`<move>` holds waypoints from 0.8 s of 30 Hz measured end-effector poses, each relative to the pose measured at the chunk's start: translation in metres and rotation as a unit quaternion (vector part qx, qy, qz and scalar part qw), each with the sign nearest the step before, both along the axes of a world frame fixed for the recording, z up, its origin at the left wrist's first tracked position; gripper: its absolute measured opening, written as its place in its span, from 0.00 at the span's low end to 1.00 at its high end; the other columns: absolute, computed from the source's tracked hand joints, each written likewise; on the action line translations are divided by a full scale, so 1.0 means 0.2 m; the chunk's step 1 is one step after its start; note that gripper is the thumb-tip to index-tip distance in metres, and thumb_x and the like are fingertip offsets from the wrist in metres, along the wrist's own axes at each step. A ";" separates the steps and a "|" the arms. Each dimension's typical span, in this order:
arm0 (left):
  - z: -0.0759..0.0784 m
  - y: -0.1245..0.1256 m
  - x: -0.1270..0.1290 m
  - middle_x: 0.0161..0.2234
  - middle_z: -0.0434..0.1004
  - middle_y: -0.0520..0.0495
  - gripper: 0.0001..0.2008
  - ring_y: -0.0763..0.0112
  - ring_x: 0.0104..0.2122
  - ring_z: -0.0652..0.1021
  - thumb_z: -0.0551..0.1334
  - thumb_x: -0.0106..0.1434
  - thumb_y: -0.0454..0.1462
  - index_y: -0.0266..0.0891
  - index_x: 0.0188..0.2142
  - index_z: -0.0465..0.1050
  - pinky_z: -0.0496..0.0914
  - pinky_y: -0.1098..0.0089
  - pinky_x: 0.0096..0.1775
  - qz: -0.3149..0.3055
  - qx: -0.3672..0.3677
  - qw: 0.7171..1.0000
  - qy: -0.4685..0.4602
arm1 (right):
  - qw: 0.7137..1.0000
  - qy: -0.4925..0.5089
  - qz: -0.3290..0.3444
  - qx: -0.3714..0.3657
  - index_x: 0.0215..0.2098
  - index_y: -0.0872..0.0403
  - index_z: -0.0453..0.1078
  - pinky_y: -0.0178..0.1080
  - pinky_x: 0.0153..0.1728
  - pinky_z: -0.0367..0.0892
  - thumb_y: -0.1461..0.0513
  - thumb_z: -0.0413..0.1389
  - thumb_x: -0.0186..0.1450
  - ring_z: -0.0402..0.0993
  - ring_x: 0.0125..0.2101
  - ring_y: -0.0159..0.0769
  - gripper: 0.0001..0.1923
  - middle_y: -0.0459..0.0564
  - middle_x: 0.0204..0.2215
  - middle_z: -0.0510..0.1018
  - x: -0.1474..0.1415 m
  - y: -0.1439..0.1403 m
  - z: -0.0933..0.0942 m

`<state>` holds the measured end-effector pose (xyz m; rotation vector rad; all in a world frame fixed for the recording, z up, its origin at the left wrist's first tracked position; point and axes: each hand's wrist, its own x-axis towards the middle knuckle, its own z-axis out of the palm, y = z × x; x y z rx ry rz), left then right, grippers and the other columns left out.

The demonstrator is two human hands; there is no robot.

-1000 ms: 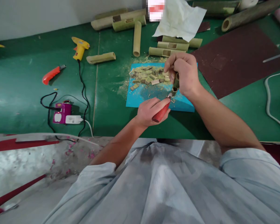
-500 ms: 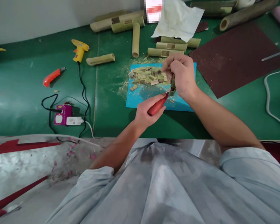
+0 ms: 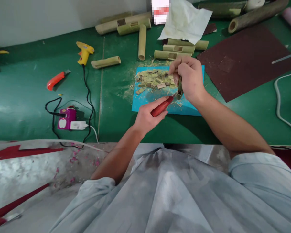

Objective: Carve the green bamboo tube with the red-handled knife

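Obliquely, red-handled tool [image 3: 162, 107] toward bamboo [image 3: 180, 85].

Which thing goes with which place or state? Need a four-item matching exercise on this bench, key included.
Things
1. Red-handled tool
2. Glue gun
3. Bamboo chips
4. Brown sheet

Places and states
A. Heaped on the blue sheet
B. Flat, mostly right of the blue sheet
C. Gripped in the left hand
D. Yellow, with a black cord

Pairs: 1-C, 2-D, 3-A, 4-B
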<state>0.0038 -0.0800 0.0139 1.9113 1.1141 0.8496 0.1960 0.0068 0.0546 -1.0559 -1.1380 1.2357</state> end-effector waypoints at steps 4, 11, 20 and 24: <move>-0.03 0.03 -0.03 0.45 0.86 0.42 0.21 0.66 0.40 0.84 0.67 0.72 0.41 0.41 0.62 0.78 0.81 0.65 0.46 0.004 0.123 0.989 0.083 | 1.000 0.000 -0.004 0.007 0.21 0.44 0.67 0.44 0.25 0.47 0.56 0.58 0.62 0.50 0.20 0.36 0.12 0.42 0.14 0.58 0.00 -0.01 0.00; -0.04 -0.01 0.00 0.38 0.73 0.46 0.23 0.67 0.37 0.77 0.60 0.77 0.46 0.42 0.66 0.74 0.78 0.67 0.41 0.011 0.158 0.979 0.131 | 1.000 0.001 -0.016 0.020 0.21 0.47 0.69 0.45 0.24 0.46 0.67 0.51 0.64 0.49 0.17 0.34 0.16 0.43 0.14 0.59 0.01 -0.01 0.00; -0.04 -0.02 -0.01 0.43 0.80 0.43 0.22 0.68 0.38 0.81 0.56 0.79 0.42 0.44 0.69 0.70 0.79 0.69 0.42 -0.003 0.135 0.984 0.120 | 0.999 -0.045 -0.016 -0.006 0.22 0.44 0.70 0.43 0.24 0.50 0.60 0.56 0.64 0.52 0.19 0.36 0.12 0.44 0.16 0.62 0.02 -0.04 0.03; -0.02 -0.02 0.01 0.46 0.84 0.41 0.22 0.67 0.40 0.83 0.56 0.79 0.40 0.43 0.69 0.70 0.80 0.69 0.43 -0.024 0.121 0.988 0.091 | 0.999 -0.034 -0.002 -0.012 0.21 0.47 0.72 0.43 0.22 0.49 0.67 0.53 0.61 0.52 0.17 0.35 0.14 0.45 0.13 0.62 0.02 -0.04 0.06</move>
